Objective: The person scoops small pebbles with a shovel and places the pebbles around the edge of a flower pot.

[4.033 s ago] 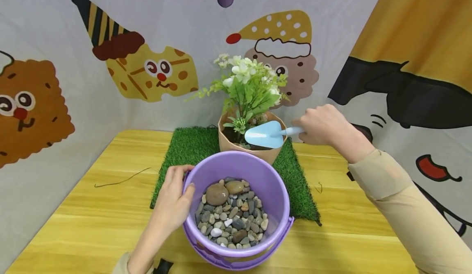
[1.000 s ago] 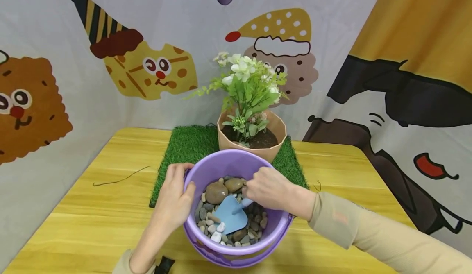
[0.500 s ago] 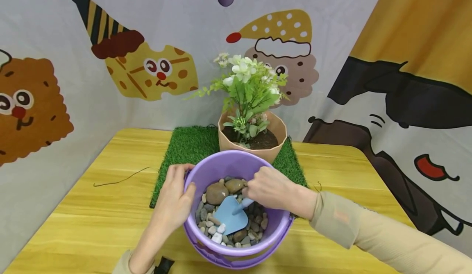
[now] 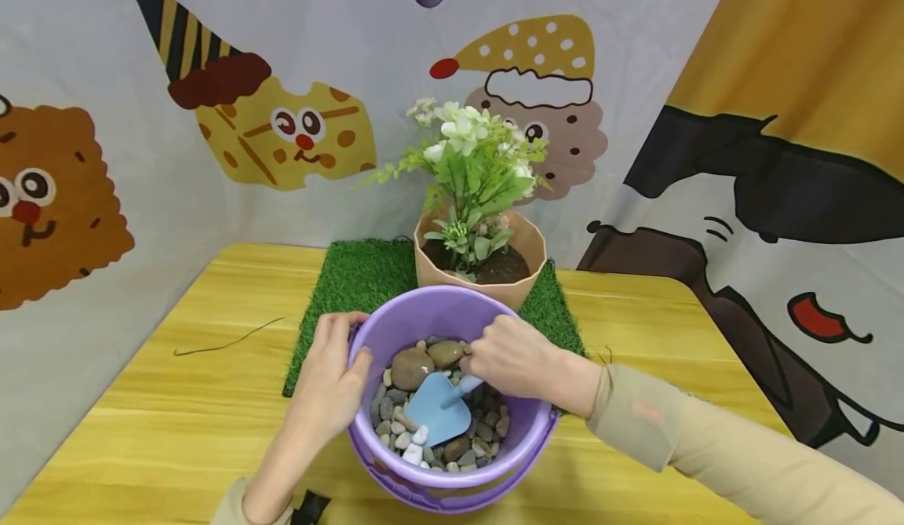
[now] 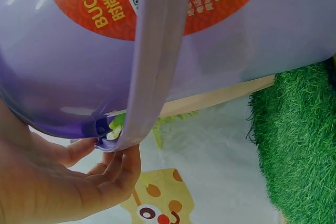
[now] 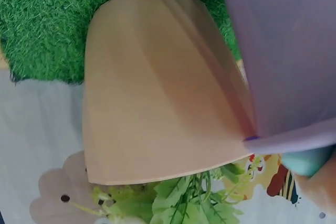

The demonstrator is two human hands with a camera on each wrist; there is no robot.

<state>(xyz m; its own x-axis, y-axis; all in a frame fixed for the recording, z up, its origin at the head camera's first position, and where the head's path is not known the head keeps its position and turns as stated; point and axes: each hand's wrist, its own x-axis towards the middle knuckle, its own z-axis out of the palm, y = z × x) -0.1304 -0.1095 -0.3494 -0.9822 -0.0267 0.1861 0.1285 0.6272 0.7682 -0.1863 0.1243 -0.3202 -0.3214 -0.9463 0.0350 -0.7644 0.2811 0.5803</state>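
Observation:
A purple bucket point(image 4: 438, 299) stands on the table with pebbles point(image 4: 466, 450) and two bigger brown stones point(image 4: 413, 369) inside. My left hand point(image 4: 326, 388) grips its left rim, thumb on the inner side. In the left wrist view, the fingers point(image 5: 126, 169) of that hand are by the bucket's handle joint. With curled fingers my right hand point(image 4: 512, 359) holds a light blue trowel point(image 4: 439, 409) by its handle, inside the bucket. The trowel's blade lies over the pebbles, with a few white ones at its tip. Behind the bucket is a peach flower pot point(image 4: 519, 293).
White flowers and green leaves point(image 4: 466, 172) rise from dark soil point(image 4: 504, 266) in the pot. Pot and bucket stand on or against a green turf mat point(image 4: 360, 274) on the wooden table point(image 4: 176, 407). A thin dark wire point(image 4: 229, 344) lies left. Behind hangs a printed cloth point(image 4: 304, 23).
Four seconds ago the trowel was over the flower pot; my right hand has since brought it down and back into the bucket. Over the last second both hands stay nearly still.

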